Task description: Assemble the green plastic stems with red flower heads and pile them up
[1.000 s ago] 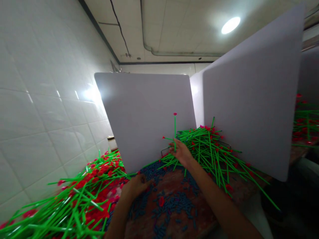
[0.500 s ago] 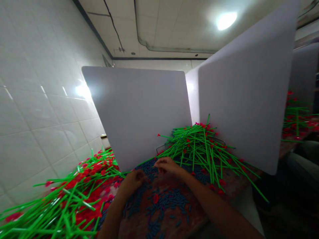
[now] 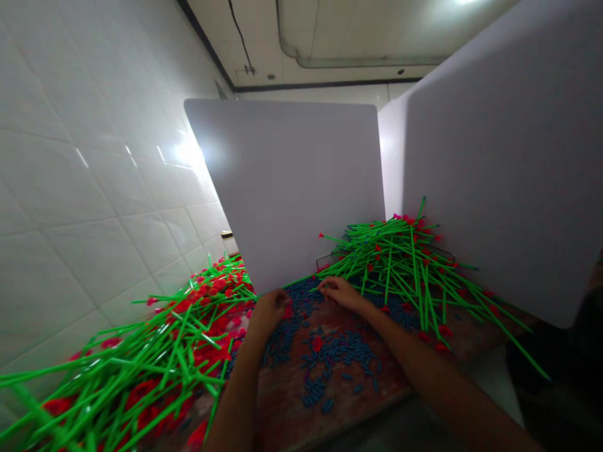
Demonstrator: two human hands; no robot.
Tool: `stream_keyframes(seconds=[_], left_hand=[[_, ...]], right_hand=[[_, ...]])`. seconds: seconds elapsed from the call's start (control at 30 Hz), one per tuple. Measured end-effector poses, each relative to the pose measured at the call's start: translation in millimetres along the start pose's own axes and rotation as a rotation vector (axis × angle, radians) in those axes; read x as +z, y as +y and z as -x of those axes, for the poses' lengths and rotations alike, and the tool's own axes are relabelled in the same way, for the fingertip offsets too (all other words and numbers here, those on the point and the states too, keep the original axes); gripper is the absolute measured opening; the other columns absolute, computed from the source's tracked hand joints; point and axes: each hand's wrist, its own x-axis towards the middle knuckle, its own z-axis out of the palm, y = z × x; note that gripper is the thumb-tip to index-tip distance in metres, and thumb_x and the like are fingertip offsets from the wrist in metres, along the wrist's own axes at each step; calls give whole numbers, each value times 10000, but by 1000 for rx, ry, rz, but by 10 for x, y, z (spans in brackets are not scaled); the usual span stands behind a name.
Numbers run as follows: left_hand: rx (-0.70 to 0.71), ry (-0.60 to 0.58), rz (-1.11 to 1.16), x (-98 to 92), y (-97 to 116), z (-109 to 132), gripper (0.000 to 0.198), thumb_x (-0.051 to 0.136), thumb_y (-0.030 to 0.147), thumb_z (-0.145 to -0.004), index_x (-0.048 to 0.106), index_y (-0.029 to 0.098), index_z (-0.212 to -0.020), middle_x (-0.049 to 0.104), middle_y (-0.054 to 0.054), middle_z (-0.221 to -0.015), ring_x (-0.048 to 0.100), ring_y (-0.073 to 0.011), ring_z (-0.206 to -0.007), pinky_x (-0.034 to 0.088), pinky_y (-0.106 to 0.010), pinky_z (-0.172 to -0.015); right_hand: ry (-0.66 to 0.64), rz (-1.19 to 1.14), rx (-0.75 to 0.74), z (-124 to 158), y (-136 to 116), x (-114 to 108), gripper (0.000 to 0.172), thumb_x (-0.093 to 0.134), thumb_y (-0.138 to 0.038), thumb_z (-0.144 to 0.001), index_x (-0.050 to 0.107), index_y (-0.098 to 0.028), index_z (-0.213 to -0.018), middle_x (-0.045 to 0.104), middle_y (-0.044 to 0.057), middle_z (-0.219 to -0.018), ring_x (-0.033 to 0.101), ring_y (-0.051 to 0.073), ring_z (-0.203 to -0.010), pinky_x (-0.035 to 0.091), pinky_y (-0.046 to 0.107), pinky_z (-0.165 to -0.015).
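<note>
My left hand (image 3: 272, 309) is curled low over the tabletop, with a small red piece (image 3: 288, 311) showing at its fingertips; whether a stem is attached is hidden. To its right, my right hand (image 3: 342, 292) is closed in a pinch above loose blue pieces. Something thin and greenish shows at its fingertips, too small to name. Small blue capsule-shaped pieces (image 3: 351, 346) lie scattered below and between my hands, with one red head (image 3: 316, 343) among them. Just beyond my right hand is a heap of green sticks (image 3: 396, 257), several with red heads and some with blue tips.
A bigger pile of red-headed green sticks (image 3: 155, 358) covers the left side beside the tiled wall (image 3: 94, 188). Two pale upright panels, one in front (image 3: 296, 182) and one on the right (image 3: 499, 169), border the reddish tabletop (image 3: 282, 408).
The view has swung right and slightly down. My left hand has drawn a little left with the red piece, widening the gap between my hands. My right hand stays pinched.
</note>
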Motion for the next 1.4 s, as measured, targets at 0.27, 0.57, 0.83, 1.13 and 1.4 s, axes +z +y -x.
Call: stream_keyframes(seconds=[0.27, 0.57, 0.83, 1.13, 1.4], left_hand=[[-146, 218, -54, -66, -135, 51, 343, 456, 460, -831, 638, 169, -853, 675, -59, -848, 611, -176, -807, 421, -240, -690], [-328, 271, -166, -160, -55, 116, 300, 415, 398, -836, 613, 214, -965, 653, -75, -957, 596, -229, -920, 430, -298, -734], [-594, 207, -320, -51, -184, 217, 429, 442, 224, -774, 540, 143, -1184, 522, -210, -1179, 448, -378, -1147, 416, -457, -843], [-421, 235, -323, -53, -332, 177, 432, 449, 127, -732, 576, 160, -1144, 577, -158, -1111, 518, -293, -1085, 451, -364, -829], [-163, 96, -368, 158, -397, 80, 475, 348, 103, -801, 560, 230, -1207, 562, -56, -1254, 480, -247, -1152, 460, -365, -880]], right_hand=[[-59, 550, -150, 162, 14, 136, 175, 617, -268, -787, 665, -186, -934, 648, 29, -846, 565, 144, -755, 356, 233, -647], [-99, 623, -87, 205, -33, 161, 97, 606, -250, -803, 662, -198, -864, 631, 19, -858, 554, 139, -762, 308, 231, -623], [-73, 568, -144, 203, 60, 150, 100, 567, -214, -832, 632, -169, -893, 610, 44, -910, 544, 149, -826, 343, 242, -705], [-98, 559, -165, 195, 95, 162, 113, 566, -242, -843, 628, -160, -888, 602, 46, -886, 540, 144, -800, 352, 237, -689], [-110, 587, -168, 173, 96, 146, 103, 581, -243, -829, 619, -172, -893, 600, 30, -896, 540, 135, -800, 352, 228, -687]])
